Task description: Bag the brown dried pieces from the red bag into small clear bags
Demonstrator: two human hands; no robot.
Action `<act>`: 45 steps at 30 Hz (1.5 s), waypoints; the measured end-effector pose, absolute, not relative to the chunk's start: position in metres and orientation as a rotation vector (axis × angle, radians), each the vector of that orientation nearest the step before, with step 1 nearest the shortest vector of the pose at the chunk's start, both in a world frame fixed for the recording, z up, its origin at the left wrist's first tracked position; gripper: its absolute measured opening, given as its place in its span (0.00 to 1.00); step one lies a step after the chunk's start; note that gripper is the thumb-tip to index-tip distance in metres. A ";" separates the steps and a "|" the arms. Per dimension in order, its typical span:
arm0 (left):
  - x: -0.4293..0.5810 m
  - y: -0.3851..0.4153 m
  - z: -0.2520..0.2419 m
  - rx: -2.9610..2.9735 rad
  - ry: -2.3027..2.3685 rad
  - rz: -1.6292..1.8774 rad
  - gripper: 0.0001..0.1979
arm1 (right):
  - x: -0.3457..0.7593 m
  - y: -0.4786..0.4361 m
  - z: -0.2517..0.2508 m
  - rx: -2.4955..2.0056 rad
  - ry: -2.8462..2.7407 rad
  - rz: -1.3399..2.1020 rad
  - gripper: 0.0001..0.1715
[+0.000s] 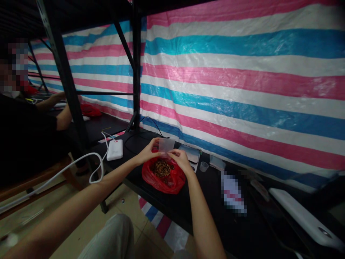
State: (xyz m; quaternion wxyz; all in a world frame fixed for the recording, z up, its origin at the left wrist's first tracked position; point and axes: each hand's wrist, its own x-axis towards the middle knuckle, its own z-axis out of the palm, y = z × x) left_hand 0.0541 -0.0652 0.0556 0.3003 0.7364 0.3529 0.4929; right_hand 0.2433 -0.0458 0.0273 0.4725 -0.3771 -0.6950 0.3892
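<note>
Both hands meet above the black table (188,212), pinching a small clear plastic bag (166,145) between them: the left hand (147,152) grips its left edge with closed fingers, the right hand (180,160) its lower right corner. Directly beneath lies an open red bag (172,181) of brown bits. A white power bank (115,149) sits just left.

Glossy red plastic bag (164,178); clear plastic pouch (166,144); woven tarpaulin (242,90).
</note>
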 end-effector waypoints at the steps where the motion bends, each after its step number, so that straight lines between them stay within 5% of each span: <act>1: 0.057 -0.065 0.061 1.908 0.871 1.263 0.31 | 0.242 -0.047 0.027 -0.905 -1.740 0.982 0.14; 7: 0.077 -0.061 0.080 1.783 0.812 1.206 0.20 | 0.232 -0.052 0.025 -0.863 -1.704 0.933 0.24; 13: 0.083 -0.065 0.076 1.517 0.689 1.202 0.21 | 0.232 -0.053 0.031 -0.822 -1.684 1.060 0.17; 45: 0.090 -0.069 0.091 1.461 0.639 1.153 0.26 | 0.226 -0.065 0.037 -0.779 -1.671 1.319 0.19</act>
